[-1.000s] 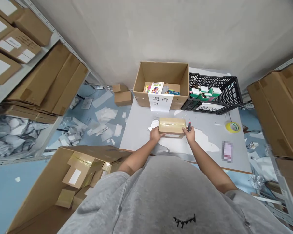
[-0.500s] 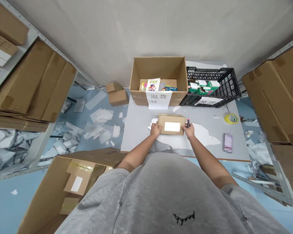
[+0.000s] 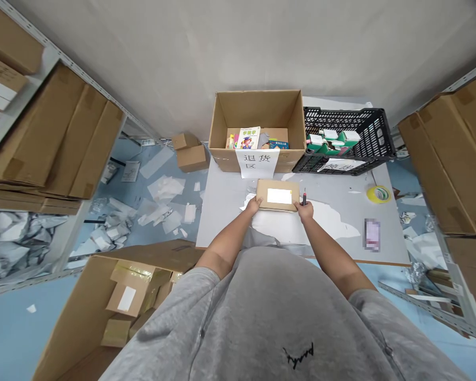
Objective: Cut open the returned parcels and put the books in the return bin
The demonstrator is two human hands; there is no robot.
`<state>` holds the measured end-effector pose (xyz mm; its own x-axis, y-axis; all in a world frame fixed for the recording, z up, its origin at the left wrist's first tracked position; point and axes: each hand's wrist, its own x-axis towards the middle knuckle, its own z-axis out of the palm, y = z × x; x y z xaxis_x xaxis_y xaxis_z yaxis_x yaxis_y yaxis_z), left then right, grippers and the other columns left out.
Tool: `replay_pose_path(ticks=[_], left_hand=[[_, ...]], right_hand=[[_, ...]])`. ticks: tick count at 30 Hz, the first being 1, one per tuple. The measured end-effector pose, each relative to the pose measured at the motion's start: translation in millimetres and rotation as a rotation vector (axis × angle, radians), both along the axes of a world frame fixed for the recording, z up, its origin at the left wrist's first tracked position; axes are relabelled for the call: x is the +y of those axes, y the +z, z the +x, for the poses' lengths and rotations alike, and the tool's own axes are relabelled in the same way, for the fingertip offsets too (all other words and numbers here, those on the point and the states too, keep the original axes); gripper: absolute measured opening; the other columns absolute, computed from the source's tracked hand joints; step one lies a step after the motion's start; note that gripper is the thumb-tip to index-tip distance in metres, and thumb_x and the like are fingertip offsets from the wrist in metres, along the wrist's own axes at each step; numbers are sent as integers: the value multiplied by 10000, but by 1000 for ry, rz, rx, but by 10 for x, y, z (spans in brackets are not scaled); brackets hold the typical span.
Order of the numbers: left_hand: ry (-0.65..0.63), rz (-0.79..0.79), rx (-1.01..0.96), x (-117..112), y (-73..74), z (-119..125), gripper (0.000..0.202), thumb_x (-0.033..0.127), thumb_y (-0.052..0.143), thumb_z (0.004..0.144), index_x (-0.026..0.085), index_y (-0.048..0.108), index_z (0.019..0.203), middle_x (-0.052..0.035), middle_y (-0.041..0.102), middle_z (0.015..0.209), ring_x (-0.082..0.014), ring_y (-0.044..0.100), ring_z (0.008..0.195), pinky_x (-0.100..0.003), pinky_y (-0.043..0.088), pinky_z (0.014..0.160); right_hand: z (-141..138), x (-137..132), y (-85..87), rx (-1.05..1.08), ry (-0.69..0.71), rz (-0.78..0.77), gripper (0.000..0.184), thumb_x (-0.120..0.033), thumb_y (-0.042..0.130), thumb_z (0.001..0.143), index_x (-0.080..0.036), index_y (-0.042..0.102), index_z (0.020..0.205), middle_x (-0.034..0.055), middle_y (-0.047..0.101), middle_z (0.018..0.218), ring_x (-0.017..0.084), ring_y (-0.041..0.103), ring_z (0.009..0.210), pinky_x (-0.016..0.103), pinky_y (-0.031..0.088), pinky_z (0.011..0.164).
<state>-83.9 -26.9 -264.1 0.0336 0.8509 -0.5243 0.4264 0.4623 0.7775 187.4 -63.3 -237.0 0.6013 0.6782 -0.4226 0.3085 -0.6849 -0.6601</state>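
A small flat cardboard parcel (image 3: 277, 194) with a white label on top lies on the grey table (image 3: 230, 201). My left hand (image 3: 255, 205) grips its near left corner. At the parcel's near right corner, my right hand (image 3: 304, 210) touches the box while its fingers are closed round a dark pen-like tool with a red tip (image 3: 304, 198). Torn white paper (image 3: 285, 227) lies under my wrists.
Behind the parcel stands an open carton of books (image 3: 257, 129) with a paper sign, and a black crate (image 3: 345, 140) of green-white boxes. Yellow tape roll (image 3: 378, 193) sits at right. A big carton of parcels (image 3: 115, 301) stands on the floor at left; shelves flank both sides.
The parcel was turned over from its taped side to its labelled side and laid flat, a little farther from me. Both hands stayed on its ends.
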Motion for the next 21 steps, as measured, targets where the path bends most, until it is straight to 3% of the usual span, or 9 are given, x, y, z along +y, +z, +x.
replay_pose_path(ticks=[3,7,10,13,17,19,21], left_hand=[[10,11,-4,-54,14,-2,533,537,558,1023,163,627,1397,-132,714,1347,-270,673,1233,-359,495,1055],[18,57,-36,-190,93,-5,576,577,552,1015,207,589,1455,-108,694,1385,-275,654,1260,-366,486,1067],[-39,129,-8,-317,222,-32,734,618,741,873,239,569,1478,-91,719,1305,-273,667,1197,-362,509,1025],[-64,203,157,-434,408,-59,873,644,861,730,268,582,1467,-78,702,1214,-262,667,1130,-325,522,953],[17,215,372,-510,659,-39,575,733,680,864,246,757,1160,-86,673,1136,-231,686,976,-290,503,834],[39,182,446,-520,743,-8,587,771,587,902,223,780,981,-101,679,1116,-243,688,943,-303,489,811],[39,132,479,-528,779,24,628,794,548,905,210,779,923,-123,691,1140,-271,694,961,-321,480,807]], right_hand=[[9,-48,-10,27,-1,19,439,-533,837,666,-244,542,813,61,723,888,254,680,841,358,528,758],[14,-194,-9,157,54,163,537,-554,866,590,-231,540,869,27,696,909,213,648,801,341,519,752],[48,-306,36,260,80,258,657,-572,920,501,-229,531,904,-5,668,880,193,629,785,333,525,743],[116,-359,129,308,89,324,729,-583,959,436,-240,532,917,-10,667,868,208,653,832,345,546,773],[194,-366,277,374,110,421,724,-579,976,437,-251,528,902,-1,689,888,230,704,893,384,563,873],[207,-386,321,351,102,433,683,-579,967,475,-254,529,886,2,697,859,238,715,904,394,561,894],[201,-426,326,305,95,410,639,-581,950,513,-255,533,872,7,706,834,245,719,912,391,558,890]])
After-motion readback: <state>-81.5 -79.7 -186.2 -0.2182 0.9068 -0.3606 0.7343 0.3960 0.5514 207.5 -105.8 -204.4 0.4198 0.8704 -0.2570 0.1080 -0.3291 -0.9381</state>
